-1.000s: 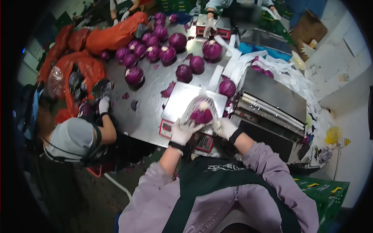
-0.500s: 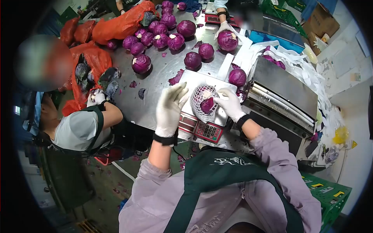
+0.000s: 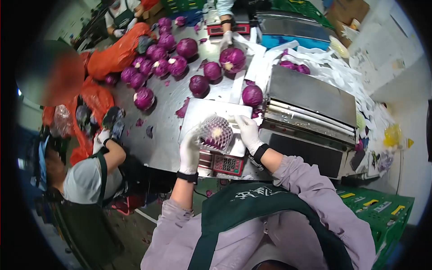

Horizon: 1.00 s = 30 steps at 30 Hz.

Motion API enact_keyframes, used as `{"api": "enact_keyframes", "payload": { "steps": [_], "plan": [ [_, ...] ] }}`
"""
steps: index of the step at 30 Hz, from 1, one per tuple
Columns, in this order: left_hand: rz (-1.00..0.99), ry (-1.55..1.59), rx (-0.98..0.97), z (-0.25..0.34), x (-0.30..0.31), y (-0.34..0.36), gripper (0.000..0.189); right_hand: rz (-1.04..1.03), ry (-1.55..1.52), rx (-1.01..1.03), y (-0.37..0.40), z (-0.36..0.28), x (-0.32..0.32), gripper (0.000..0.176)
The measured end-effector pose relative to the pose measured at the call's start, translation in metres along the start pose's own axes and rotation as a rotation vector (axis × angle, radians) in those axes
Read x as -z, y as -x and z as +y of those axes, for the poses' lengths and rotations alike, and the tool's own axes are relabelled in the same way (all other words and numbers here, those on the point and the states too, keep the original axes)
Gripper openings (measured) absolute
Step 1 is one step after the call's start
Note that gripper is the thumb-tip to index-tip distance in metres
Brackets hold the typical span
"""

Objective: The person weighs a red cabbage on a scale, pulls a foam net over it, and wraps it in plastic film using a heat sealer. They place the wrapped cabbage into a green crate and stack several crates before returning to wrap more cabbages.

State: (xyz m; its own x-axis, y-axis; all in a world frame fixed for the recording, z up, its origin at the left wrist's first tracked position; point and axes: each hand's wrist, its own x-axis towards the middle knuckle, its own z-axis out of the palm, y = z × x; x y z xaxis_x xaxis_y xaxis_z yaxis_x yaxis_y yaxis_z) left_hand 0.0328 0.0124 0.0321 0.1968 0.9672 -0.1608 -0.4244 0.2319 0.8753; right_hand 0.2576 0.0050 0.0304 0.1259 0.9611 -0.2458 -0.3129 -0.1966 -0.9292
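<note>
A purple cabbage (image 3: 216, 133) in white foam netting sits on the metal plate of a red-framed scale (image 3: 228, 164), its pale stem end facing up. My left hand (image 3: 189, 150), in a white glove, is wrapped against the left side of the netted cabbage. To the right of it, my right hand (image 3: 248, 133), also gloved, has its thumb and fingers pinched together at the edge of the netting. Whether the right fingertips grip the net is hard to make out. A bare cabbage (image 3: 252, 96) lies just behind the scale's right corner.
Several cabbages (image 3: 177, 65) lie on the steel table (image 3: 166, 130). A wrapping machine (image 3: 310, 103) stands at right beside white netting strips (image 3: 346, 76). Across the table a person's gloved hand (image 3: 227, 39) is near a cabbage (image 3: 232, 60). At left, a co-worker (image 3: 92, 175) handles orange sacks (image 3: 96, 101).
The camera view has shifted. My left hand, held open beside the cabbage before, now touches its netting. The netted cabbage has turned. The far person's hand has drawn back from its cabbage.
</note>
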Motion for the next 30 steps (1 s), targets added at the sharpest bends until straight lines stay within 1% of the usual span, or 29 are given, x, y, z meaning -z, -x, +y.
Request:
{"api": "enact_keyframes", "payload": {
  "steps": [2,3,4,5,6,7,8,10,11,12,13,14,15,16,17,18,19,20,21,22,23,24,26,27,28,29,30],
  "plan": [
    [0.046,0.325,-0.044,-0.002,0.007,0.005,0.055,0.08,0.025,0.197,-0.009,0.007,0.005,0.032],
    [0.319,0.15,0.04,0.005,-0.008,0.007,0.062,-0.033,0.063,0.084,-0.015,0.026,0.008,0.041],
    [0.361,0.127,0.076,-0.006,-0.006,0.0,0.06,-0.109,0.258,0.015,-0.004,0.011,-0.003,0.062],
    [0.195,0.159,0.172,-0.033,0.0,-0.011,0.062,-0.254,-0.006,-0.183,-0.006,0.031,-0.008,0.083],
    [0.027,0.19,0.268,-0.055,0.0,-0.019,0.064,-0.185,0.168,-0.081,-0.011,0.049,-0.011,0.094],
    [0.233,-0.13,0.135,-0.05,-0.035,-0.008,0.072,-0.229,0.074,-0.07,-0.008,0.041,-0.012,0.094],
    [0.223,-0.083,0.229,-0.031,-0.063,-0.001,0.078,-0.169,0.245,-0.08,-0.006,0.031,-0.005,0.099],
    [0.065,-0.16,0.211,-0.02,-0.091,0.003,0.079,-0.203,0.383,0.009,0.021,-0.027,0.025,0.103],
    [-0.065,-0.293,0.176,-0.024,-0.092,-0.007,0.082,-0.245,0.314,0.062,0.026,-0.044,0.047,0.109],
    [-0.123,-0.315,0.26,-0.008,-0.129,-0.008,0.082,-0.114,0.506,0.151,0.023,-0.047,0.066,0.11],
    [-0.222,-0.377,0.256,0.0,-0.16,-0.012,0.082,0.001,0.495,0.223,0.025,-0.067,0.088,0.108],
    [-0.324,-0.439,0.243,0.001,-0.189,-0.022,0.082,0.019,0.312,0.114,0.023,-0.085,0.112,0.106],
    [-0.398,-0.4,0.232,-0.007,-0.217,-0.035,0.083,0.134,0.377,0.114,0.027,-0.109,0.136,0.1],
    [-0.471,-0.36,0.223,-0.016,-0.245,-0.047,0.084,0.297,0.213,0.327,0.009,-0.101,0.16,0.087],
    [-0.503,-0.405,0.25,-0.026,-0.274,-0.058,0.084,0.274,0.283,0.348,0.006,-0.117,0.19,0.072],
    [-0.536,-0.45,0.278,-0.037,-0.302,-0.067,0.085,0.233,0.281,0.398,0.015,-0.147,0.209,0.065],
    [-0.569,-0.383,0.206,-0.058,-0.326,-0.077,0.085,0.35,0.448,0.466,0.009,-0.15,0.238,0.059],
    [-0.603,-0.317,0.133,-0.083,-0.344,-0.087,0.086,0.34,0.479,0.401,0.015,-0.168,0.259,0.057],
    [-0.62,-0.304,0.106,-0.103,-0.361,-0.092,0.087,0.396,0.521,0.362,0.014,-0.169,0.282,0.058],
    [-0.637,-0.289,0.077,-0.119,-0.373,-0.097,0.089,0.394,0.514,0.319,0.004,-0.157,0.312,0.066],
    [-0.657,-0.53,0.151,-0.129,-0.377,-0.105,0.088,0.359,0.525,0.281,-0.002,-0.146,0.335,0.069],
    [-0.716,-0.681,0.019,-0.166,-0.366,-0.122,0.085,0.319,0.535,0.239,-0.004,-0.14,0.352,0.073],
    [-0.794,-0.618,-0.029,-0.152,-0.364,-0.103,0.082,0.212,0.528,0.214,0.008,-0.143,0.364,0.075],
    [-0.797,-0.54,0.076,-0.148,-0.354,-0.105,0.077,0.187,0.524,0.192,0.011,-0.142,0.376,0.072],
    [-0.624,-0.638,0.177,-0.133,-0.347,-0.097,0.069,0.264,0.543,0.109,0.034,-0.164,0.367,0.059],
    [-0.676,-0.926,0.04,-0.102,-0.345,-0.097,0.051,0.269,0.637,0.163,0.048,-0.176,0.372,0.048],
    [-0.786,-1.161,-0.279,-0.099,-0.323,-0.108,0.045,0.275,0.732,0.218,0.062,-0.179,0.384,0.039]
  ]
}}
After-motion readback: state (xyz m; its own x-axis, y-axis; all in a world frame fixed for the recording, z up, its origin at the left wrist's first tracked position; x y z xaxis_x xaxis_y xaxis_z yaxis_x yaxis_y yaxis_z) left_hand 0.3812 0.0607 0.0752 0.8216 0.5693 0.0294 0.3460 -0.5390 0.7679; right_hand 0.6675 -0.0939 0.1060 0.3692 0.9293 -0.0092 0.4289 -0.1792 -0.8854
